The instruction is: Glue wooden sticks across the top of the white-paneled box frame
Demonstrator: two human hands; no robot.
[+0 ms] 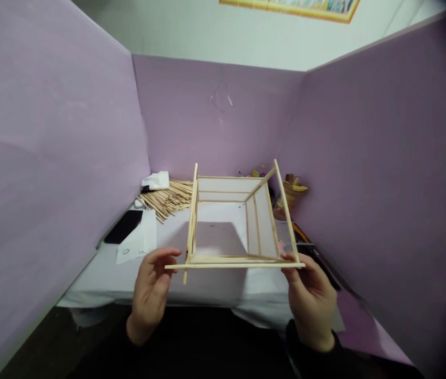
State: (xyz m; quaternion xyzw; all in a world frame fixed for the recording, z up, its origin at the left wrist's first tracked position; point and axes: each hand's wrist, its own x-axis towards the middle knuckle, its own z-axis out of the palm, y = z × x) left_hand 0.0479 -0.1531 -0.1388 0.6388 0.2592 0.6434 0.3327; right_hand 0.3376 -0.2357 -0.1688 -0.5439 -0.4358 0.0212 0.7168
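Observation:
A box-shaped frame of thin wooden sticks (242, 266) with white panels on some sides is held up over the table, its open side towards me. My right hand (312, 297) pinches its near right corner between thumb and fingers. Beside the near left corner is my left hand (151, 292), its thumb and index finger apart. The index fingertip reaches close to the corner joint; whether it touches I cannot tell. Stick ends stick out past this corner.
A pile of loose sticks (168, 197) lies at the back left, with crumpled white tissue (155, 180) on it. Nearby are a black flat object (123, 226) and marked paper (138, 245). A woven basket (291, 195) stands at the right. Lilac panels (215, 121) enclose the white-covered table (97, 281).

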